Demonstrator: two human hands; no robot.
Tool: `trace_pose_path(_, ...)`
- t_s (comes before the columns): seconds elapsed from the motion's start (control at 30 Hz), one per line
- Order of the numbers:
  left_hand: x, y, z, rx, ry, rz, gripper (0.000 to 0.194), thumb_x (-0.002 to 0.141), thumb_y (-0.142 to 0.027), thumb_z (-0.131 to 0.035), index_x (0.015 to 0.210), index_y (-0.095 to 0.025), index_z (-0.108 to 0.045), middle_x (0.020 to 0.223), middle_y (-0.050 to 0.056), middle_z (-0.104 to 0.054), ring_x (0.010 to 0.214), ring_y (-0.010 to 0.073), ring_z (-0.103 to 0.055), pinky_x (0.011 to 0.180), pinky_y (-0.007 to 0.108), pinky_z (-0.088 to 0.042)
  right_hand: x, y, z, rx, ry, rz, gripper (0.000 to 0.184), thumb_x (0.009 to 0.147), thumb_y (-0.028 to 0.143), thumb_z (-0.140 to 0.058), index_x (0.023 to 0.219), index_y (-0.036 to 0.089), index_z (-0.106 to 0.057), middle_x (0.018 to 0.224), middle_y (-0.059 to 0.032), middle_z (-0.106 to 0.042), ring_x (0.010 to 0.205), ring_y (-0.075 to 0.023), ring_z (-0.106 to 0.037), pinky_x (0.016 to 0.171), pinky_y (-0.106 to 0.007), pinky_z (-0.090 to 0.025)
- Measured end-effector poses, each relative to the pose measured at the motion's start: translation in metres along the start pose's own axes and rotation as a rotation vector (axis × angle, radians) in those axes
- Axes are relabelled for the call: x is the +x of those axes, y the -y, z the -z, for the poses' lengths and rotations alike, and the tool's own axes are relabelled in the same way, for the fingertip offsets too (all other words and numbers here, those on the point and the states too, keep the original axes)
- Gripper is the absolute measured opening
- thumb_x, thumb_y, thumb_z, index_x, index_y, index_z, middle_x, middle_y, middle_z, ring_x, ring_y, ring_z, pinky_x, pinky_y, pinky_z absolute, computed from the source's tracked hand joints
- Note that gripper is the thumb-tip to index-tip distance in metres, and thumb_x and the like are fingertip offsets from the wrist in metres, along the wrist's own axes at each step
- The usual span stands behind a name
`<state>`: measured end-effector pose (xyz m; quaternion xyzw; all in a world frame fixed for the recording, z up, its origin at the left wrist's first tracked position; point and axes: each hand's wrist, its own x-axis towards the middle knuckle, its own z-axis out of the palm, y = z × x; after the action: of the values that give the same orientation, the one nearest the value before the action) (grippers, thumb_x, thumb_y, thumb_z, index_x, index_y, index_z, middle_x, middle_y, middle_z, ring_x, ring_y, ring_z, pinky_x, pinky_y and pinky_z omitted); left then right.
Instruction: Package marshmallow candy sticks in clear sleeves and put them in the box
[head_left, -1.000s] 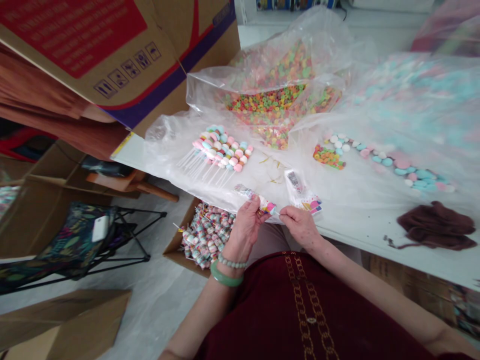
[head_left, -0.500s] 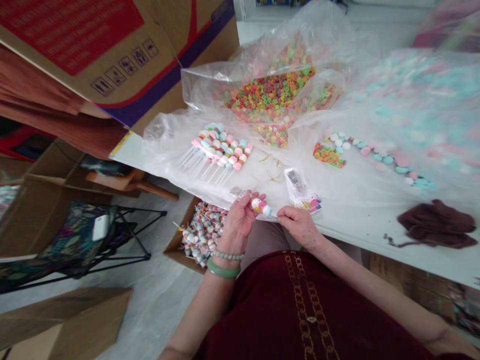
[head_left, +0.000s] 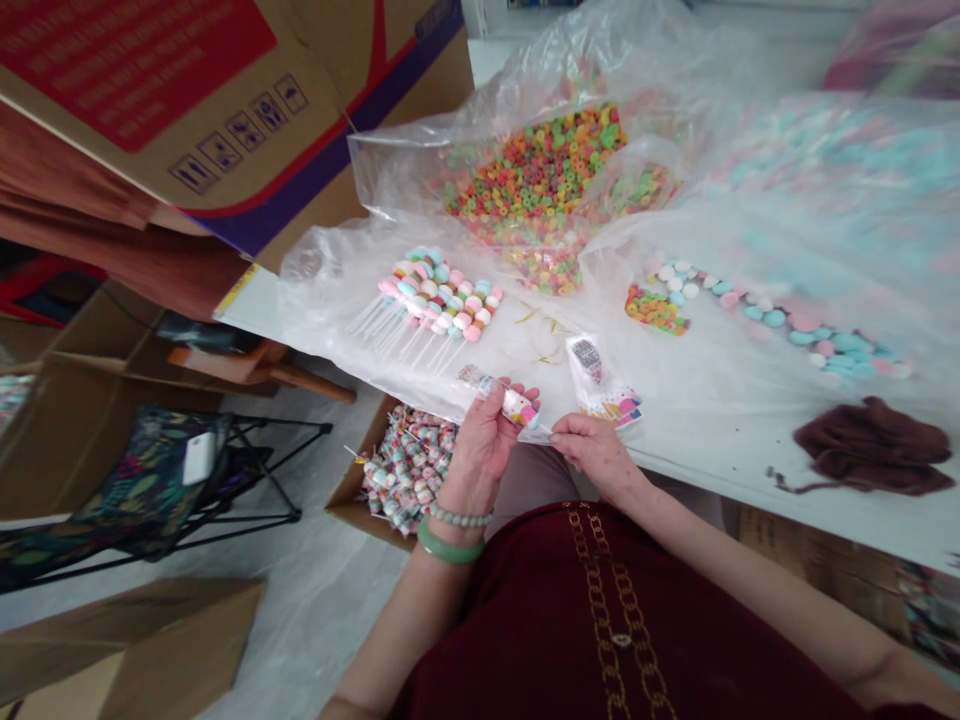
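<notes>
My left hand [head_left: 484, 435] is closed round a small printed clear bag [head_left: 517, 404], which now covers the sweets of a marshmallow stick. The pale stick [head_left: 545, 430] comes out at the bag's lower right end, pinched in the fingers of my right hand [head_left: 596, 452]. Past my right hand lies a stack of printed bags [head_left: 592, 375], flat on the table. Farther left, several finished marshmallow sticks [head_left: 442, 295] lie side by side on plastic sheeting. Thin gold ties [head_left: 544, 330] are scattered between the sticks and the stack.
A carton of wrapped sticks [head_left: 409, 470] sits below the table edge. Ring sweets fill a clear bag [head_left: 540, 170]; loose marshmallows [head_left: 772, 316] and a ring pile [head_left: 656, 310] lie right. A brown cloth [head_left: 874, 447] and large cardboard box [head_left: 315, 130] flank the table.
The marshmallow stick, with its sweets bare near the left fingers before, has slid into the printed bag. Both hands stay in nearly the same place.
</notes>
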<state>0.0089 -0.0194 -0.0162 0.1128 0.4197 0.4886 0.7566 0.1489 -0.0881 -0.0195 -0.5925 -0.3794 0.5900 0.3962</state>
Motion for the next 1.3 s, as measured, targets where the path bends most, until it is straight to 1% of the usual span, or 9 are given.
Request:
trace_pose_path(0.1, -0.002, -0.001, 0.000, 0.001, 0.021, 0.006, 0.013, 0.081, -0.023, -0.061, 0.090, -0.013, -0.059, 0.076, 0.005, -0.066, 0.076, 0.0190, -0.067, 0.077, 0.034, -0.053, 0.004, -0.002, 0.001, 0.502, 0.231, -0.336, 0.009, 0.070, 0.023, -0.060, 0.069, 0.016, -0.054, 0.042, 0.0105, -0.033, 0.034, -0.0035, -0.020, 0.034, -0.017, -0.012)
trace_pose_path(0.2, -0.003, -0.001, 0.001, -0.018, 0.014, 0.012, 0.011, 0.082, -0.021, -0.060, 0.090, -0.013, -0.059, 0.076, 0.005, -0.066, 0.077, 0.0183, -0.067, 0.080, 0.035, -0.052, 0.005, -0.002, 0.007, 0.810, 0.433, -0.603, 0.008, 0.078, 0.017, -0.054, 0.071, 0.013, -0.054, 0.042, 0.0116, -0.029, 0.032, -0.0016, -0.016, 0.031, -0.014, -0.009)
trace_pose_path(0.27, -0.003, 0.000, 0.001, -0.027, 0.007, 0.005, 0.011, 0.082, -0.019, -0.059, 0.091, -0.013, -0.058, 0.078, 0.005, -0.066, 0.079, 0.0184, -0.067, 0.080, 0.034, -0.052, 0.006, -0.001, 0.012, 0.923, 0.474, -0.729, 0.017, 0.086, 0.016, -0.044, 0.072, 0.012, -0.053, 0.041, 0.0114, -0.028, 0.031, -0.0013, -0.015, 0.030, -0.012, -0.010)
trace_pose_path(0.57, 0.001, -0.002, 0.004, 0.045, 0.007, 0.046, 0.010, 0.079, -0.020, -0.062, 0.086, -0.012, -0.058, 0.075, 0.006, -0.067, 0.078, 0.0206, -0.068, 0.069, 0.030, -0.054, 0.014, -0.001, 0.027, 1.067, 0.501, -0.759, 0.032, 0.094, 0.017, -0.027, 0.074, 0.011, -0.051, 0.039, 0.0119, -0.026, 0.027, -0.0015, -0.015, 0.028, -0.013, -0.008)
trace_pose_path(0.77, -0.006, 0.003, -0.002, 0.182, -0.043, -0.017, 0.021, 0.075, -0.025, -0.067, 0.088, -0.015, -0.055, 0.073, 0.002, -0.065, 0.067, 0.0169, -0.067, 0.060, 0.026, -0.053, 0.010, 0.001, 0.019, 0.801, 0.383, -0.544, 0.004, 0.078, 0.016, -0.053, 0.076, 0.013, -0.054, 0.040, 0.0111, -0.035, 0.028, -0.0010, -0.018, 0.029, -0.013, -0.011)
trace_pose_path(0.9, -0.010, 0.008, -0.010, 0.190, 0.009, -0.030, 0.022, 0.072, -0.026, -0.071, 0.083, -0.016, -0.055, 0.070, -0.001, -0.063, 0.067, 0.0151, -0.066, 0.070, 0.030, -0.054, 0.004, 0.005, 0.006, 0.542, 0.178, -0.335, 0.011, 0.070, 0.024, -0.060, 0.073, 0.017, -0.053, 0.038, 0.0107, -0.039, 0.027, -0.0031, -0.020, 0.029, -0.016, -0.010)
trace_pose_path(1.1, -0.011, 0.008, -0.004, 0.070, 0.003, 0.171, 0.022, 0.081, -0.034, -0.062, 0.085, -0.013, -0.056, 0.077, 0.006, -0.065, 0.074, 0.0200, -0.066, 0.071, 0.035, -0.053, -0.005, 0.003, 0.001, -0.110, 0.045, 0.043, 0.015, 0.078, 0.029, -0.051, 0.067, 0.020, -0.053, 0.044, 0.0063, -0.046, 0.041, -0.0087, -0.040, 0.045, -0.021, -0.030)
trace_pose_path(1.2, -0.017, 0.014, -0.008, 0.042, -0.014, 0.122, 0.019, 0.080, -0.030, -0.063, 0.088, -0.014, -0.056, 0.075, 0.006, -0.064, 0.073, 0.0182, -0.064, 0.071, 0.033, -0.052, -0.011, 0.004, -0.003, -0.519, -0.059, 0.252, 0.017, 0.082, 0.027, -0.049, 0.067, 0.021, -0.055, 0.059, 0.0016, -0.056, 0.059, -0.0135, -0.050, 0.057, -0.024, -0.033)
trace_pose_path(1.3, -0.028, 0.024, -0.018, 0.051, 0.014, 0.047, 0.020, 0.077, -0.023, -0.065, 0.093, -0.015, -0.057, 0.068, 0.001, -0.060, 0.064, 0.0114, -0.059, 0.067, 0.025, -0.048, -0.016, 0.007, -0.011, -0.709, -0.126, 0.352, 0.018, 0.087, 0.028, -0.042, 0.080, 0.021, -0.057, 0.070, -0.0022, -0.060, 0.062, -0.0162, -0.052, 0.059, -0.026, -0.032)
